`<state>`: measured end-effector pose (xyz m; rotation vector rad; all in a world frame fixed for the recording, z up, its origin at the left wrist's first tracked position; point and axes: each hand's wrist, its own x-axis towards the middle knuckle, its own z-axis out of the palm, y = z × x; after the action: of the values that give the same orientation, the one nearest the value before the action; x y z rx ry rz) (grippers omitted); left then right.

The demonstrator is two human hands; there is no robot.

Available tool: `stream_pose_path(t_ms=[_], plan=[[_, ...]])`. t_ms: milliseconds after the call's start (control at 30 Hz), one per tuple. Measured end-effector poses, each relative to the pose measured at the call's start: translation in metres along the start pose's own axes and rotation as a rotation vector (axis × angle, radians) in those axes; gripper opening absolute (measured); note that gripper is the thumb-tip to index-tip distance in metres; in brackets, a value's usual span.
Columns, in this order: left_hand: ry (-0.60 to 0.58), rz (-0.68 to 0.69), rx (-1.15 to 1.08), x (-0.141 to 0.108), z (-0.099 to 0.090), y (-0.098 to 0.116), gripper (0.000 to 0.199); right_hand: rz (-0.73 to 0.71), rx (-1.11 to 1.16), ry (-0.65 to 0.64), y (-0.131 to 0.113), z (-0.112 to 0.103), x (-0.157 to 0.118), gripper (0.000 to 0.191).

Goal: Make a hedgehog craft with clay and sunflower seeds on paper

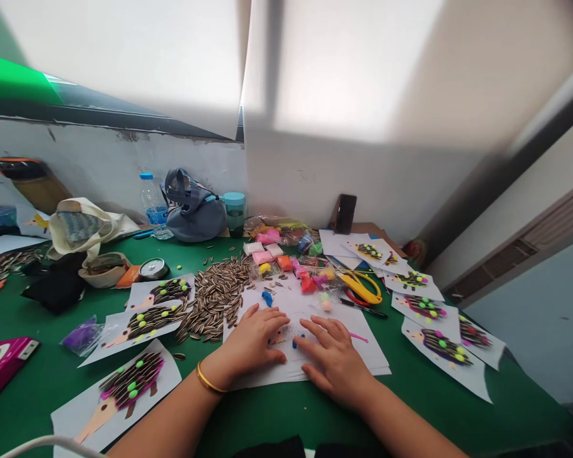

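At the centre of the frame, both hands lie palm down over a white sheet (376, 353), with a faint dotted drawing (293, 330) showing between them. The left hand (254, 338) spreads its fingers on the drawing's left side and grasps nothing that shows. The right hand (333, 353) is also loose, its index fingertip at small blue bits (295, 344), apparently clay, on the drawing; whether it presses them or only touches them I cannot tell. A larger blue lump (267, 298) sits just above the left hand. The step in hand looks like working blue clay onto the drawing. The next move seems to call for light fingertip pressure from the right hand, keeping the clay within the outline, while the left steadies the paper. The seeds (217, 292), left of centre, lie beside the sheet and appear to belong to a later step.
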<state>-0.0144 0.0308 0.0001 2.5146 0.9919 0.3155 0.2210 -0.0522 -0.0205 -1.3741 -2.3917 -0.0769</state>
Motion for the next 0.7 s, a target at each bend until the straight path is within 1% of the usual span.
stream_pose_path(t_ms=[133,200,300,367,433,533,567,600,700], plan=[[-0.006,-0.001,0.002,0.0,0.0,-0.001,0.071,0.082,0.009,0.125,0.001,0.0,0.0,0.03],[-0.002,0.005,0.002,0.0,0.0,-0.001,0.071,0.085,0.019,0.125,0.001,0.0,0.0,0.026],[0.003,0.007,0.003,-0.001,0.0,-0.001,0.07,0.058,0.035,0.1,0.001,-0.001,0.002,0.025],[0.001,0.006,0.006,0.0,-0.001,0.0,0.07,0.092,0.047,0.117,0.003,-0.002,0.002,0.027],[-0.006,0.007,0.008,0.0,-0.002,0.001,0.069,0.184,0.041,0.158,0.01,-0.003,0.0,0.027],[-0.019,0.011,0.008,0.001,-0.002,0.001,0.068,0.395,-0.025,0.196,0.026,-0.005,-0.006,0.021],[-0.022,0.012,0.006,0.001,-0.002,0.0,0.068,0.461,-0.044,0.182,0.032,-0.006,-0.01,0.018],[-0.025,0.014,0.005,0.001,-0.002,0.0,0.067,0.492,-0.045,0.146,0.038,-0.006,-0.012,0.015],[-0.032,0.023,-0.001,0.001,-0.003,0.001,0.065,0.498,0.015,0.013,0.052,-0.008,-0.018,0.013]])
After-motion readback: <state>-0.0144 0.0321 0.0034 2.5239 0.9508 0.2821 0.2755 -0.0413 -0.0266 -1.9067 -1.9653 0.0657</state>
